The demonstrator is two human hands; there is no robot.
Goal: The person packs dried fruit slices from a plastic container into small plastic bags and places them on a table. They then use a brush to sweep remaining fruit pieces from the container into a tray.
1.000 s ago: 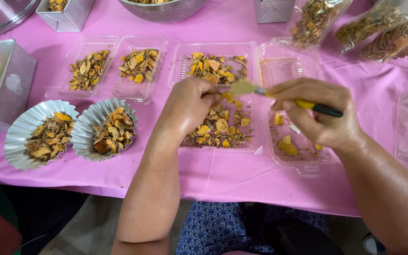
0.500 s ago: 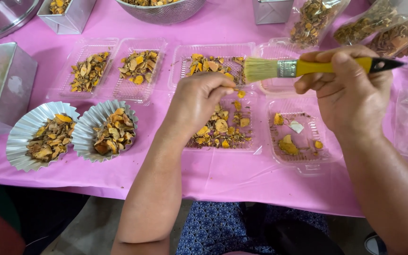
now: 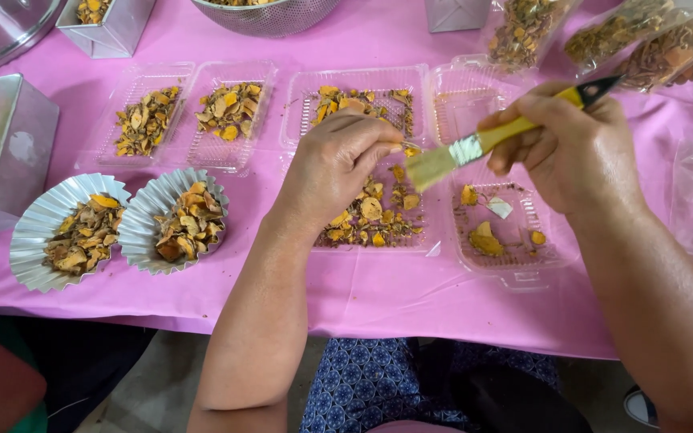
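Nearest the body, a pink tablecloth (image 3: 378, 297) hangs over the table edge. On it at the near left sit two fluted foil cups (image 3: 172, 220), both heaped with dried yellow-brown slices, apparently sorted and set aside. Centre, the left hand (image 3: 338, 172) hovers over an open clear plastic clamshell tray (image 3: 370, 220) holding a loose pile of the same slices; thumb and fingertips are pinched together on a small orange piece (image 3: 411, 150), held just at the brush tip. The right hand (image 3: 571, 148) is closed around the yellow handle of a flat paintbrush (image 3: 475, 148), bristles pointed left and meeting that pinched piece, so brushing of single slices looks to be the step in hand. Below the right hand, a second clamshell tray (image 3: 515, 236) holds only a few pieces, likely the cleaned lot, so judging by its thin fill against the fuller centre tray, most of this batch remains to be done. Further back to the left, two more clear trays (image 3: 182, 116) each carry a moderate layer of slices. At the far left stands a square metal tin (image 3: 2, 152), with another metal tin (image 3: 110, 24) beyond it holding slices. Farthest off, a perforated metal colander (image 3: 270, 16) sits at the top centre, and clear bags of dried slices (image 3: 627, 36) lie at the top right.
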